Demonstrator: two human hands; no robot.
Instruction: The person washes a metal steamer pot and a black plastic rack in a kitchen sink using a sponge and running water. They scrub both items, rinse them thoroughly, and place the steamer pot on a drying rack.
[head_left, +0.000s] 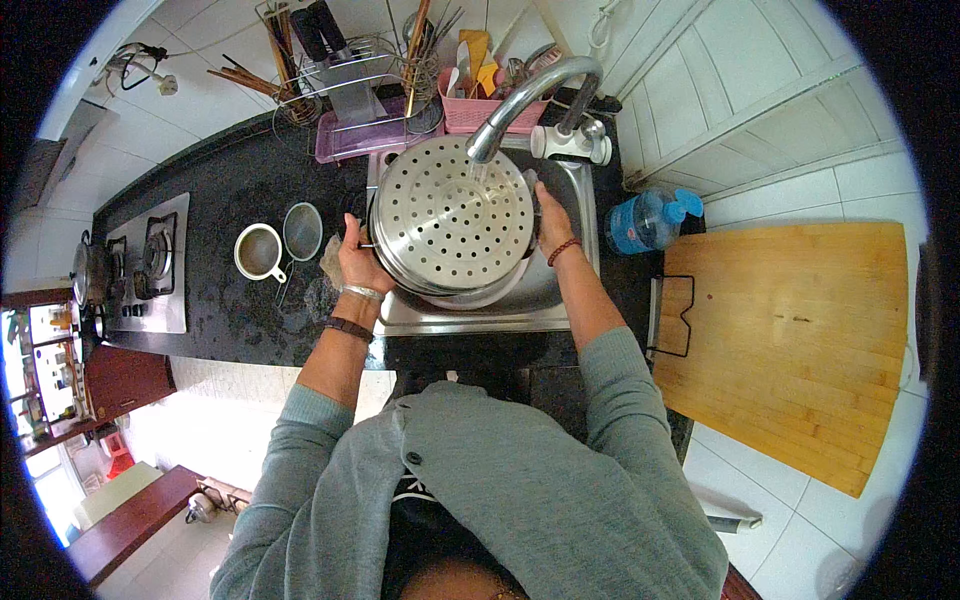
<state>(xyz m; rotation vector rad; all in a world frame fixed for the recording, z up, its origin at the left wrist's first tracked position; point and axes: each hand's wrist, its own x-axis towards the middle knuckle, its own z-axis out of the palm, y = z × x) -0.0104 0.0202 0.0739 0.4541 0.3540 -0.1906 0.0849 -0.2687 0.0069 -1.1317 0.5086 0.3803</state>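
Note:
A stainless-steel steamer tier (454, 225) with a perforated face turned upward is held over the sink (570, 292). My left hand (364, 259) grips its left side near a handle, thumb up. On the opposite side my right hand (553, 217) holds the rim, its fingers partly hidden behind the steel. Water runs from the curved chrome faucet (532, 94) onto the holes. Beneath the tier shows part of a pale round basin (487, 296) in the sink.
Two small strainers, one white-rimmed (259, 251) and one grey (303, 231), lie on the black counter (217, 315). A gas stove (154, 262) is farther left. A blue pump bottle (645, 221) and a wooden cutting board (780, 337) stand right. Behind the sink sits a pink utensil basket (491, 114).

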